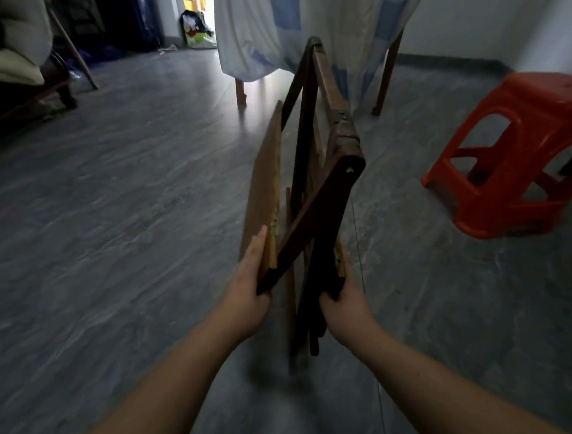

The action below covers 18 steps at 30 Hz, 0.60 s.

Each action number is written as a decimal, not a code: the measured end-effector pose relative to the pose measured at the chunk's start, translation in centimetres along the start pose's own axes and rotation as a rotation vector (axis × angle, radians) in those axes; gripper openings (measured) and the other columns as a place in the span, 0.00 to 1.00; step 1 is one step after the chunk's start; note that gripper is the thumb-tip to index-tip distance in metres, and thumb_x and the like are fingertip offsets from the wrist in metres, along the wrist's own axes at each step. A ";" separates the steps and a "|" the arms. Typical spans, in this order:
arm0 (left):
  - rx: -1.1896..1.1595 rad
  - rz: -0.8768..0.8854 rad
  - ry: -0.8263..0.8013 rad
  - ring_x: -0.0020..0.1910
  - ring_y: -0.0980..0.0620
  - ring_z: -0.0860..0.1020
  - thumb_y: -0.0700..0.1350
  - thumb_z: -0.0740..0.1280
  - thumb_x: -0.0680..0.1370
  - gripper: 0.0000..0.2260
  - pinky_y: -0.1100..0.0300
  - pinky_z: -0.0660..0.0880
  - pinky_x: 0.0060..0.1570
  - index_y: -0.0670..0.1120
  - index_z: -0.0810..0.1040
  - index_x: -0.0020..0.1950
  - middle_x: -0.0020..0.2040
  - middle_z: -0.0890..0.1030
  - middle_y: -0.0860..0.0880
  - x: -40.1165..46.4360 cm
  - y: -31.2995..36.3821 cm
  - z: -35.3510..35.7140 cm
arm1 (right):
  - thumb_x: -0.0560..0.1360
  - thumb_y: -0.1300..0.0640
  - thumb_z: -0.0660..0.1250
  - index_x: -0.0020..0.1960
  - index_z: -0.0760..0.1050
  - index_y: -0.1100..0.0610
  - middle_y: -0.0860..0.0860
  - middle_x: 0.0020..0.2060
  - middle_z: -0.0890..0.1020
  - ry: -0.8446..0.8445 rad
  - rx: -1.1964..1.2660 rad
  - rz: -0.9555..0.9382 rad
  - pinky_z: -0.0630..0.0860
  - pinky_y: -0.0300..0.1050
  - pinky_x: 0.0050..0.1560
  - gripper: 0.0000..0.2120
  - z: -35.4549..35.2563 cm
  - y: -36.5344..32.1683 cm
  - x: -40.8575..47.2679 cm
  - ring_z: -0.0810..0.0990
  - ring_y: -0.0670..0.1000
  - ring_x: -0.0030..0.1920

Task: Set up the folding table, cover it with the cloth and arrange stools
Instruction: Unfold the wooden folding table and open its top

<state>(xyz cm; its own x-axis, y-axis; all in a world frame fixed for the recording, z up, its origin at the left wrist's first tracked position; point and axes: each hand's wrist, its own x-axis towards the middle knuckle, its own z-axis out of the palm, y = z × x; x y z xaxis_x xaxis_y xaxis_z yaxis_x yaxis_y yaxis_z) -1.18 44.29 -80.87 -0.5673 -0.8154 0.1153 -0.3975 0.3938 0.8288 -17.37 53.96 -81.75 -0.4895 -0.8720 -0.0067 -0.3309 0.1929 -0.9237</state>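
Folding table (313,187) is mid-frame, stood on edge on the grey floor (122,195), partly folded: light wood top panel on the left side, dark legs crossing in an X btwn it and the hinged frame on the right. Its near lower end is blurred.

Left hand (249,288) is closed on the near edge of the top panel, fingers flat along the outer face, thumb side by the dark leg end. Right hand (344,301) is wrapped round the near ends of the dark legs, w/ a firm closed hold. Both forearms reach in from the bottom.

Red stool (513,161) stands upright on the floor to the right, well apart from the table. Behind the table, a white-and-blue cloth (313,19) hangs over a wooden-legged frame; its lower edge sits just behind the table's far top corner. Can't tell if they touch.

Far left: dark furniture w/ pale bedding (2,64). Doorway at back, w/ a bag (196,30) on the floor.
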 end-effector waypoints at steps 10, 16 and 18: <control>-0.020 -0.079 0.204 0.78 0.52 0.55 0.35 0.66 0.78 0.45 0.51 0.56 0.75 0.81 0.46 0.67 0.80 0.55 0.52 -1.8 1.2 -3.8 | 0.77 0.65 0.62 0.79 0.56 0.40 0.44 0.66 0.73 -0.037 -0.031 0.018 0.65 0.40 0.67 0.36 -2.5 -3.1 1.2 0.69 0.43 0.66; -0.005 -0.130 0.223 0.77 0.53 0.56 0.38 0.67 0.79 0.38 0.51 0.56 0.76 0.69 0.52 0.76 0.78 0.58 0.55 -1.9 0.8 -7.8 | 0.76 0.69 0.61 0.78 0.57 0.41 0.47 0.66 0.74 -0.070 -0.037 -0.014 0.65 0.39 0.66 0.38 -2.0 -5.4 2.0 0.71 0.46 0.67; -0.014 -0.145 0.240 0.76 0.52 0.58 0.40 0.68 0.78 0.36 0.50 0.57 0.75 0.66 0.54 0.77 0.78 0.58 0.53 -2.3 0.7 -9.0 | 0.76 0.70 0.61 0.79 0.56 0.43 0.49 0.67 0.74 -0.091 -0.037 -0.014 0.66 0.39 0.65 0.38 -1.8 -5.7 2.2 0.70 0.46 0.66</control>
<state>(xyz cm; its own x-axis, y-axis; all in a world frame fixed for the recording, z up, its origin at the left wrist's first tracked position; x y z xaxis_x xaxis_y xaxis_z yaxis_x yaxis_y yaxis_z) 6.34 42.68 -75.62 -0.3177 -0.9406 0.1201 -0.4510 0.2612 0.8535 -18.03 51.81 -75.81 -0.4099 -0.9117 -0.0297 -0.3676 0.1949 -0.9093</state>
